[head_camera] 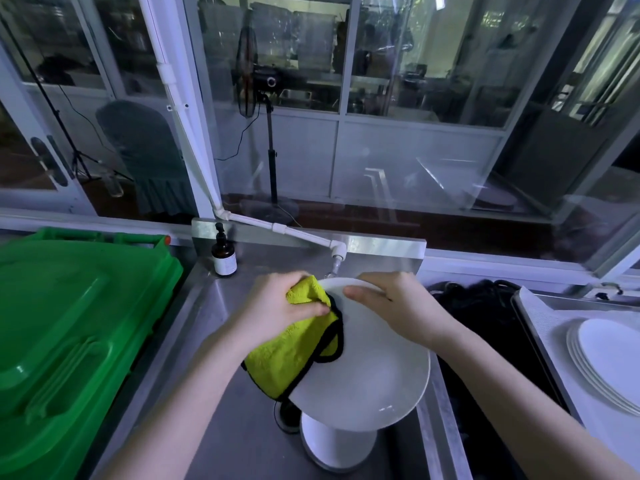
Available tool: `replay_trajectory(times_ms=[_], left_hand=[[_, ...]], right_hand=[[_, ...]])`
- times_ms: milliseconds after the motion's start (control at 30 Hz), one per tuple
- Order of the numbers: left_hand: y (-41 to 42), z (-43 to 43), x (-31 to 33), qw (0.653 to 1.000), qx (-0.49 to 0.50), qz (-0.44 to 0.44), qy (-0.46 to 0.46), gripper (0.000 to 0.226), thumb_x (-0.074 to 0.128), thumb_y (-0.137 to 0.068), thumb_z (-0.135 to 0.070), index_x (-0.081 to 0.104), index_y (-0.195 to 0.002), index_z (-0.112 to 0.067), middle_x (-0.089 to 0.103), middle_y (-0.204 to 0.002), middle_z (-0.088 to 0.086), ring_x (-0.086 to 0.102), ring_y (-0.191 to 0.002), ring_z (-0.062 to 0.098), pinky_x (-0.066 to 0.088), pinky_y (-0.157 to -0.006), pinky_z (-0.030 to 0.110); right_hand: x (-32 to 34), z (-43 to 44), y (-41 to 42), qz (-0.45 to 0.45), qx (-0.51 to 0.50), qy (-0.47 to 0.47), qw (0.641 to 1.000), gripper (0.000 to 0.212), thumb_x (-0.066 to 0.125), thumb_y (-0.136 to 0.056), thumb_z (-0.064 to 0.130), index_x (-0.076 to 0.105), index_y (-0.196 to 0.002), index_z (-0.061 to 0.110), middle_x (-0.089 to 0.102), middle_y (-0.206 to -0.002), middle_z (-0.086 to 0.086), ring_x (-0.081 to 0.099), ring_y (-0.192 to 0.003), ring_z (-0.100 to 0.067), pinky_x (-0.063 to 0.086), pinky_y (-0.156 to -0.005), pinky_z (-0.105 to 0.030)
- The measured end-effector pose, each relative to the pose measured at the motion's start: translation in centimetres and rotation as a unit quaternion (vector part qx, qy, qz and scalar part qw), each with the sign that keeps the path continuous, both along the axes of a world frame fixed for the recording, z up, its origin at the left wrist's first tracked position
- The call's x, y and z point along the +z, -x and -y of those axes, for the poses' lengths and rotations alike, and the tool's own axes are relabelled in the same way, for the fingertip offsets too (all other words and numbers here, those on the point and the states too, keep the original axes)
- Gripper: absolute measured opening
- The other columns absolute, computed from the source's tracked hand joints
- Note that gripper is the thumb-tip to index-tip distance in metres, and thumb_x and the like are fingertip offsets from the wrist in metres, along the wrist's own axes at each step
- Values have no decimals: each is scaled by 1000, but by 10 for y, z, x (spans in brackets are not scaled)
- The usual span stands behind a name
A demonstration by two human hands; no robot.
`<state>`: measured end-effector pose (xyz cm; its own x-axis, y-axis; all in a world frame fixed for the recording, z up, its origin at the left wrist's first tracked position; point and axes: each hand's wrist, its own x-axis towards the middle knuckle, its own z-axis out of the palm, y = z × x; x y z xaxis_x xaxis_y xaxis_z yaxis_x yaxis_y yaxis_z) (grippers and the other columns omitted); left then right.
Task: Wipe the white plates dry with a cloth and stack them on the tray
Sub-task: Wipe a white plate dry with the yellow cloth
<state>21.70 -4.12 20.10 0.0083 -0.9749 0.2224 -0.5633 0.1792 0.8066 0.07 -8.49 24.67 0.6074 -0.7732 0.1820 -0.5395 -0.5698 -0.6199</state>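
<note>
I hold a large white plate (374, 372) tilted over the steel sink (221, 427). My right hand (394, 306) grips its far rim, thumb on the face, fingers behind. My left hand (277, 306) grips a yellow-green cloth (291, 355) with a black edge and presses it against the plate's left side. Below in the sink lies a stack of white plates (336, 445), partly hidden by the held plate. At the right, several white plates (609, 362) lie stacked on a tray (540, 317) lined with white mesh.
A green plastic bin lid (69, 334) fills the left. A brown pump bottle (224, 258) stands at the sink's back corner. A white pipe tap (336, 254) hangs just beyond the plate. Dark cables (474, 299) lie between sink and tray. Glass windows behind.
</note>
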Motion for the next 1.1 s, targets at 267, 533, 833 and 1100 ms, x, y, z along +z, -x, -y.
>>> replay_trajectory(times_ms=[267,533,833,1100], left_hand=[[14,-11,-18,886,205,-416,-5,10,79,-78,-31,73,-84,-25,76,-80,-2,71,-73,11,54,-61,23],[32,-18,-39,783,295,-543,-74,16,74,-86,-21,70,-99,-11,76,-91,9,73,-83,25,59,-73,39],[-3,-7,4,971,125,-203,9,15,84,-74,-28,72,-79,-35,73,-72,-10,65,-64,2,50,-61,17],[4,-8,5,964,125,-234,5,14,78,-68,-42,72,-79,-36,73,-73,-8,67,-67,7,51,-63,19]], right_hand=[[-4,8,7,162,-129,-21,978,55,62,-97,42,33,-63,8,27,-59,5,27,-57,-11,22,-54,-29],[-63,-18,-10,406,-301,-195,841,27,60,-95,43,71,-85,20,71,-74,4,64,-68,-8,50,-61,-28],[4,23,15,92,-47,-99,990,38,71,-88,48,58,-67,19,56,-62,6,51,-58,-11,39,-59,-22],[-5,19,2,102,-74,-13,992,55,62,-96,39,27,-61,15,23,-57,6,22,-52,-9,19,-52,-28]])
